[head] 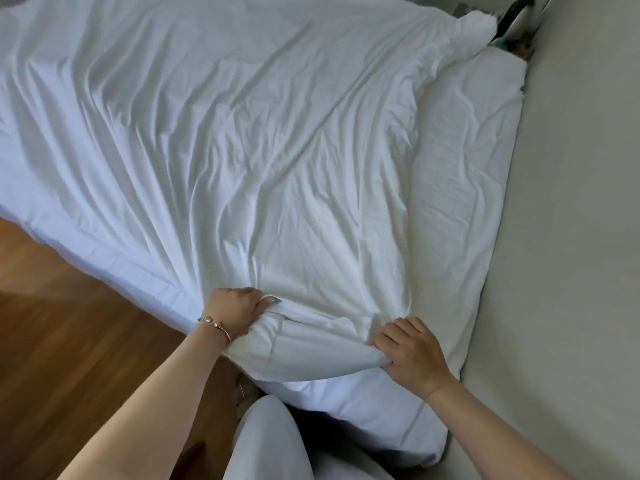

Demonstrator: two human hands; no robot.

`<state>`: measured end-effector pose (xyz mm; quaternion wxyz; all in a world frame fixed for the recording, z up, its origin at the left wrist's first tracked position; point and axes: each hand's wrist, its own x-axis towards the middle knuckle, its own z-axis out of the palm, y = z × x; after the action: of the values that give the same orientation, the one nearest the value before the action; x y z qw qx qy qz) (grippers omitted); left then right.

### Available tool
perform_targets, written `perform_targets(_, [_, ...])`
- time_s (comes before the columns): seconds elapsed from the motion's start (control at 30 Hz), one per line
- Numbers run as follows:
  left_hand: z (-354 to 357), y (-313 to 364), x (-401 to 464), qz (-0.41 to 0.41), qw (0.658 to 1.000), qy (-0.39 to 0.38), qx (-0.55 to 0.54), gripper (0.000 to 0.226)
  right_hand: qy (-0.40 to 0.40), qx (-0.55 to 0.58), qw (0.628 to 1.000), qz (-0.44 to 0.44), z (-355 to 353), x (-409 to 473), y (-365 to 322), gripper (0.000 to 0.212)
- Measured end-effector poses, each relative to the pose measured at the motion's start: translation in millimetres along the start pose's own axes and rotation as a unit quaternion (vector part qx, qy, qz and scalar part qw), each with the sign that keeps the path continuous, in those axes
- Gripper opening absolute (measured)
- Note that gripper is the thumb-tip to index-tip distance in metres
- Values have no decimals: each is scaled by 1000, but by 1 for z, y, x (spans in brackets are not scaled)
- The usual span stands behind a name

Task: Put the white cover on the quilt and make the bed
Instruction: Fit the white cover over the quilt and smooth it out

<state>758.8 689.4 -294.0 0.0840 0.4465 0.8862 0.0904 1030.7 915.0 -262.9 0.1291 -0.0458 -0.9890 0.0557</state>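
Both forearms are reaching in from the bottom of the view, over a white-clad knee [273,441] at the near edge of the bed. Left hand [233,315], wearing a bracelet [216,325], is gripping a bunched fold of the white cover [242,150], fingers curled into the cloth. Right hand [412,351] is pinching the near corner of the same cover, thumb under, fingers curled on top. Between the two hands the cover's near edge is sagging in a thick padded roll, so the quilt is probably inside already; cannot tell for sure, as no quilt surface is showing.

Cover is lying spread over the mattress, long axis running away from the hands toward the top left, far end pointing at the head of the bed. Wrinkles are fanning out from the left hand's grip up and away. Cover is sitting skewed: a strip of bare fitted sheet [464,209] is showing along the right side by the wall [571,237], and a loose bunched corner [474,32] is sticking up at the far right. Right hand is nearer that uncovered strip, so pulling right and toward the foot is likely next. Wooden floor [69,323] is showing at left.
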Motion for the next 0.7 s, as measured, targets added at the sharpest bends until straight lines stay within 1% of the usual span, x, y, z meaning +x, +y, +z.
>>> perform_targets(0.03, [-2,9,2,17,1000,14,16,78,-42,10,998,54,3,-7,0,30])
perform_targets(0.07, [-4,19,3,25,999,23,3,72,-107,29,987,119,8,-11,-2,36])
perform_targets(0.1, [-3,29,1,27,998,43,-24,65,-174,36,970,165,13,-15,-5,39])
perform_targets(0.13, [-4,38,-2,6,997,50,-65,60,-240,21,954,179,20,-19,-12,42])
perform_targets(0.17, [-5,46,-7,-30,993,34,-106,62,-299,19,937,180,27,-22,-20,51])
perform_targets(0.2, [-5,50,-13,-72,988,-10,-134,68,-348,18,918,189,36,-25,-30,64])
perform_targets(0.23, [-1,53,-22,-99,983,-53,-142,75,-376,14,905,199,45,-26,-41,77])
perform_targets(0.27, [5,53,-33,-108,982,-82,-131,82,-387,12,895,221,49,-26,-52,87])
perform_targets(0.3, [12,54,-45,-108,984,-91,-111,87,-352,15,905,240,50,-23,-64,92])
perform_targets(0.33, [18,54,-58,-114,985,-84,-97,91,-305,39,922,237,52,-21,-75,88])
perform_targets(0.37, [24,54,-69,-123,987,-60,-88,93,-218,60,955,194,54,-18,-86,77])
perform_targets(0.4, [30,53,-77,-140,985,-44,-86,93,-135,79,978,135,56,-15,-95,67])
perform_targets(0.43, [34,53,-81,-160,983,-26,-85,91,-105,97,986,87,59,-11,-103,62])
perform_targets(0.47, [40,52,-83,-181,980,-12,-88,85,-138,114,982,65,61,-6,-109,63])
perform_targets(0.5, [46,50,-83,-191,977,3,-94,73,-205,130,967,74,64,1,-113,71])
perform_targets(0.53, [48,49,-80,-201,973,9,-115,58,-266,131,950,100,68,6,-115,84])
perform_targets(0.57, [48,50,-78,-211,966,6,-150,47,-299,122,939,121,72,12,-116,97])
perform_targets(0.63, [38,55,-73,-248,937,-38,-244,39,-349,141,909,182,77,28,-120,114])
perform_targets(0.67, [33,58,-70,-261,929,-43,-259,34,-366,154,892,216,79,36,-123,118])
perform_targets(0.7, [31,58,-67,-253,935,-43,-245,31,-375,158,881,242,80,44,-127,120])
